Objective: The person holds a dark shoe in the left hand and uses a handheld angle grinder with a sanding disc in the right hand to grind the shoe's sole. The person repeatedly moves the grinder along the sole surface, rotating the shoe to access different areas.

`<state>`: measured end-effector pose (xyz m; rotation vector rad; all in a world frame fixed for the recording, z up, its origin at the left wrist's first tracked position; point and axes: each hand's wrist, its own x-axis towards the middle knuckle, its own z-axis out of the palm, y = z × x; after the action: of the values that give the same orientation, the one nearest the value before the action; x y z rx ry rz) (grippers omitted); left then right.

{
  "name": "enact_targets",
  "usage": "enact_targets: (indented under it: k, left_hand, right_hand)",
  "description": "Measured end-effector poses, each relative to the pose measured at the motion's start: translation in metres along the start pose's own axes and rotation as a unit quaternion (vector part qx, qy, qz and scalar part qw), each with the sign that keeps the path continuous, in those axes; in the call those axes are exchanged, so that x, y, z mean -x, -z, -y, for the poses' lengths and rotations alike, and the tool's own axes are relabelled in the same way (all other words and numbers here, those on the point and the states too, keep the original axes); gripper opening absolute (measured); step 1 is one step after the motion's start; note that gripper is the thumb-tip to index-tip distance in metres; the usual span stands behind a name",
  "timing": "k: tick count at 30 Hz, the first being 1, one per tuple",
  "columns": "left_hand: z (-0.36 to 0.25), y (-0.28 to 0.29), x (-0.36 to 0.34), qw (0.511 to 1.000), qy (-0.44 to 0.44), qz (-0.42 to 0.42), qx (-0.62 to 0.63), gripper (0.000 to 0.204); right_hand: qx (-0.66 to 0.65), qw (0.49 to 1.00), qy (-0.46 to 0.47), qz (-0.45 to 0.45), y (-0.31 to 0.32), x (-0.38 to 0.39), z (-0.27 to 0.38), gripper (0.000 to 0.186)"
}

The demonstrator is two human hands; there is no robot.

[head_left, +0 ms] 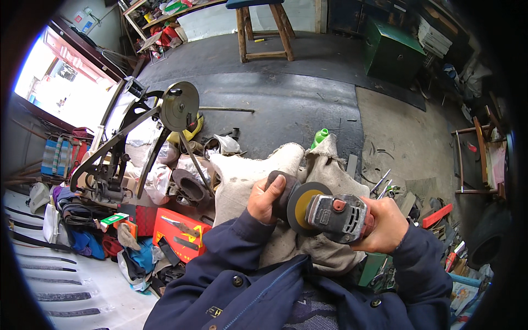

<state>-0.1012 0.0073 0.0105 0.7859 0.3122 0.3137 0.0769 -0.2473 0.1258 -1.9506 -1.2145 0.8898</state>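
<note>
Angle grinder [335, 214], one, grey and black, with red switch: lying above the middle of the pale cloth [242, 179] that is covering the lap. Right hand [388, 225]: gripping the grinder's rear body, its fingers clamping around the casing and partly hiding beneath it.

Disc [306, 204], one, yellow-brown at the centre with dark rim: facing left on the grinder; whether it is turning cannot be told.

Dark piece [283, 199], one, flat, with rounded edge: standing tilted just left of the disc, the disc's rim overlapping it in view; whether the two are touching cannot be told. Left hand [264, 199]: holding the piece by its left edge, the thumb pressing along its upper part, the other fingers closing behind.

Cloth: reaching forward in two folds, its far edge leaving room ahead of both hands. Green bottle [320, 137], one: showing just beyond the right fold.

Dark floor mat [275, 99]: spreading beyond the cloth's far edge, its right edge meeting pale floor [390, 126]. Wooden stool [279, 27], one: standing near the mat's far edge. Green metal box [391, 54], one: sitting at the far right.

Metal machine [113, 165] with round wheel [180, 106]: standing left of the cloth, bounding that side. Red box [179, 234], one: lying near the left sleeve. Red bar [437, 215], one: resting among clutter beyond the right forearm.
</note>
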Motion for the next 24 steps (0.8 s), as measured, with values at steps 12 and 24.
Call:
enact_targets:
  k: [12, 24]
  left_hand:
    - [0.001, 0.001, 0.002, 1.000, -0.001, 0.007, -0.017, 0.035]
    - [0.004, 0.002, 0.005, 0.999, -0.004, 0.002, -0.032, 0.035]
  right_hand:
    - [-0.175, 0.980, -0.094, 0.011, 0.002, 0.000, -0.025, 0.047]
    - [-0.107, 0.992, -0.064, 0.028, 0.003, 0.001, -0.008, 0.046]
